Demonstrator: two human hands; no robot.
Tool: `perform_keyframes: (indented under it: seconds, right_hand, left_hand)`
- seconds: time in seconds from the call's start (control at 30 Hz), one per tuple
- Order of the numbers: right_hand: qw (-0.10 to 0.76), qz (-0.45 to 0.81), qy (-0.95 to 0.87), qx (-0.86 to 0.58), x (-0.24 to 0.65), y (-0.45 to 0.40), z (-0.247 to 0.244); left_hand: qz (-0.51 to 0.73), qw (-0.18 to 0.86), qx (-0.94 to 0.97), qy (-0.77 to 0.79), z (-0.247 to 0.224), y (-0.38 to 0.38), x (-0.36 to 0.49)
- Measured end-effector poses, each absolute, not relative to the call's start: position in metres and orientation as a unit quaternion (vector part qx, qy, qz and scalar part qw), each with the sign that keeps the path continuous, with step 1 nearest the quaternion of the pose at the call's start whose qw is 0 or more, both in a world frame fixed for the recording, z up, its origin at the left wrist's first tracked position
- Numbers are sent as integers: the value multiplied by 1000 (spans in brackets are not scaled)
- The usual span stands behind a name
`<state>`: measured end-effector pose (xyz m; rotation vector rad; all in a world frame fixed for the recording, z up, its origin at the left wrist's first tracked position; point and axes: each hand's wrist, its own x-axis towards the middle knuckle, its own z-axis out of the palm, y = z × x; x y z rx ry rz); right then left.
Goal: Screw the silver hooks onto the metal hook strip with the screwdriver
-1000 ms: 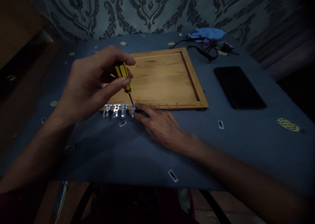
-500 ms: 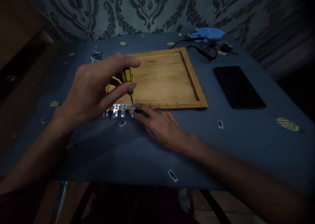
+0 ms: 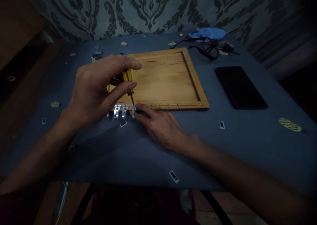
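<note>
While the half-open right hand (image 3: 165, 129) braces a silver-metal hook (image 3: 133, 113), the left hand (image 3: 92, 88) pinches a yellow-black screwdriver (image 3: 128, 76); screwing apparently needs steadiness.

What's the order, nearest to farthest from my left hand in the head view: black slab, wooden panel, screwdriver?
1. Screwdriver: held in the left hand.
2. Wooden panel: partly hidden by that hand, extending right.
3. Black slab: beyond the panel's right side.

We see smooth, grained wood in the framed panel (image 3: 163, 75), shiny metal in the hooks (image 3: 124, 111), plastic-looking handle on the metal-shafted screwdriver (image 3: 127, 76), matt covering over the worktop (image 3: 198, 167).
</note>
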<state>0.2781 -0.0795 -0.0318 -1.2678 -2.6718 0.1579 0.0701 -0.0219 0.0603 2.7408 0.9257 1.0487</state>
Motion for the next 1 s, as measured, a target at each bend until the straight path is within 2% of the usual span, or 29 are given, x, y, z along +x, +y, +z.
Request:
perform_keyframes:
  seconds: [0.47,0.7,1.0]
  right_hand:
    - [84,48,-899,-427,277,-79,-29]
    - [69,55,-898,-430,276,-79,-27]
    - [67,61,-897,-432,277,-80,-26]
  left_hand:
    - [334,70,896,284,56,-16,68]
    - [368,18,878,307,54,-14,71]
    - [365,23,882,296,57,-18,71]
